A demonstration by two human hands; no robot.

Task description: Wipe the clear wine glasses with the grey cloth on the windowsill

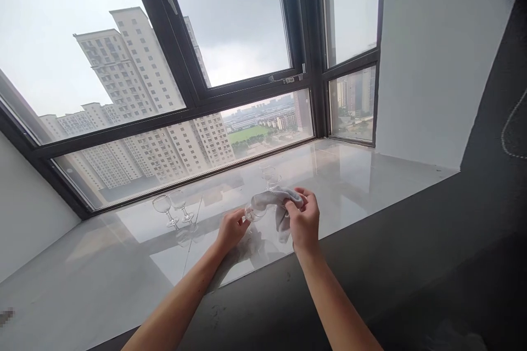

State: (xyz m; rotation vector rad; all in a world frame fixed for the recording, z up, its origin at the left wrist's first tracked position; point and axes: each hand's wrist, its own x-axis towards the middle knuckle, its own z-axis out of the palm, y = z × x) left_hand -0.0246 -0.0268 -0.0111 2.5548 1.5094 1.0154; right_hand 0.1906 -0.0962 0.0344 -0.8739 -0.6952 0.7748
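On the far left of my feed, two empty stemmed glasses (pixel 173 209) stand upright side by side on the glossy sill (pixel 102 263), close to the dark window frame (pixel 123 134). Further right, my left hand (pixel 230 229) is curled, its fingertips pinching one end of a clear glass (pixel 254 211). The glass is held on its side above the sill's front part; I cannot tell whether that end is foot or rim. Behind it, another small glass (pixel 272 176) stands on the sill, apart from both hands. A grey cloth (pixel 282 204) wraps the glass's other end and hangs down a little. My right hand (pixel 303 220) is closed on that cloth, thumb and fingers pressing it against the glass. A white wall (pixel 432 55) ends the view.
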